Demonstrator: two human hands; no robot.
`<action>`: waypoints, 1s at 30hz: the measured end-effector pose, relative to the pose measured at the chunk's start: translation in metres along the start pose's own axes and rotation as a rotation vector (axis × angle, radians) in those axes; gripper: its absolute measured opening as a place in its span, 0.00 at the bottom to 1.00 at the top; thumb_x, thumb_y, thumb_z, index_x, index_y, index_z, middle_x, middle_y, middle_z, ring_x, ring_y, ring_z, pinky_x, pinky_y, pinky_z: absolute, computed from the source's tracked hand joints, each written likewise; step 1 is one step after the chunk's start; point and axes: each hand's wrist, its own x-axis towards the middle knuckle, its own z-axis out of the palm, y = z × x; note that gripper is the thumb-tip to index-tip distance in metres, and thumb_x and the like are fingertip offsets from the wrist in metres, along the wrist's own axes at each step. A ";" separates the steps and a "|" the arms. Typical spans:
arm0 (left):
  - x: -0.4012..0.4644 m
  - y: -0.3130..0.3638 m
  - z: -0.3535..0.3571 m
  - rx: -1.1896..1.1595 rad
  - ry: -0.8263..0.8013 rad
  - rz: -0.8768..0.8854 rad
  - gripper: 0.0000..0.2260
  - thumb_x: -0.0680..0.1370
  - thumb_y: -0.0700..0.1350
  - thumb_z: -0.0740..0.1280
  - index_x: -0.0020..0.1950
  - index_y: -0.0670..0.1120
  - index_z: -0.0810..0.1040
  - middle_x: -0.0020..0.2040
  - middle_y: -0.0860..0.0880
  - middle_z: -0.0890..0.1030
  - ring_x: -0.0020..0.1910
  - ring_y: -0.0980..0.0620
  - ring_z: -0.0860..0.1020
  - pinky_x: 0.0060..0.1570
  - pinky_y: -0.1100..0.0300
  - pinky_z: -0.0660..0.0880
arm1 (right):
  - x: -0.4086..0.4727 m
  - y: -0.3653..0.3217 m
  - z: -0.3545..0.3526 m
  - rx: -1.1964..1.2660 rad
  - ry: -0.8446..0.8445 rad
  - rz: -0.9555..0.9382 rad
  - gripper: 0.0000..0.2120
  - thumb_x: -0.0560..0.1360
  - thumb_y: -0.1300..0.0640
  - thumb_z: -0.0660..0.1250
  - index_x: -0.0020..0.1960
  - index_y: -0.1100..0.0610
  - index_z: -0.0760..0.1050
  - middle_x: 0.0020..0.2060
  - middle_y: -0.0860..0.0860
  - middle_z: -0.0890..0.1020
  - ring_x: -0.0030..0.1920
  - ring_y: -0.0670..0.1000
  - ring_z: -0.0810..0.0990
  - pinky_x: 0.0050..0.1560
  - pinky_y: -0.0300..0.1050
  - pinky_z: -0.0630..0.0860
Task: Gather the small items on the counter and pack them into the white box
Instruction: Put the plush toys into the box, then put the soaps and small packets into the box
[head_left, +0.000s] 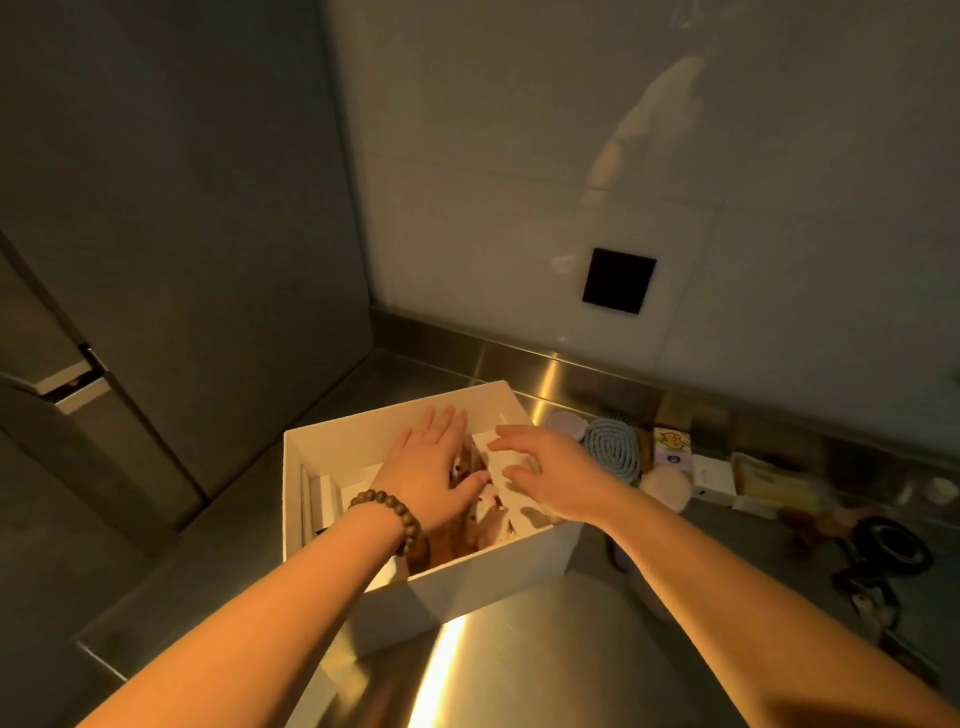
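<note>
White box (483, 577) (open-topped, part filled); left hand (434, 467), right hand (550, 475) spread flat above

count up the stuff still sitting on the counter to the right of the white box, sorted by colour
Blue-grey coiled oval pad: 1
Pale lilac round disc: 1
Pink round puff: 1
White small boxes: 2
Yellow flat packet: 1
Black ring-shaped item: 1
Total: 7; the rest is too blurred.

A kitchen: steel counter (519, 649), glossy backsplash (519, 182), tall dark cabinets (182, 234).
</note>
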 end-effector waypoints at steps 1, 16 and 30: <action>0.001 0.010 -0.004 -0.008 0.025 0.007 0.35 0.74 0.68 0.51 0.76 0.54 0.46 0.77 0.52 0.46 0.75 0.51 0.45 0.67 0.56 0.41 | -0.007 0.002 -0.008 0.018 0.043 -0.009 0.18 0.78 0.57 0.64 0.68 0.48 0.72 0.71 0.45 0.68 0.71 0.48 0.65 0.64 0.39 0.63; 0.019 0.195 0.052 -0.135 0.021 0.318 0.34 0.75 0.62 0.59 0.75 0.48 0.53 0.75 0.46 0.57 0.73 0.47 0.55 0.72 0.51 0.54 | -0.143 0.165 -0.081 0.037 0.254 0.472 0.17 0.77 0.59 0.66 0.65 0.54 0.73 0.62 0.53 0.76 0.56 0.49 0.76 0.54 0.40 0.74; 0.015 0.199 0.166 0.047 -0.325 0.251 0.47 0.66 0.72 0.61 0.75 0.55 0.42 0.77 0.51 0.43 0.74 0.50 0.40 0.68 0.53 0.36 | -0.146 0.221 -0.018 -0.098 0.213 0.476 0.26 0.74 0.51 0.70 0.70 0.50 0.67 0.67 0.49 0.72 0.67 0.49 0.69 0.68 0.46 0.65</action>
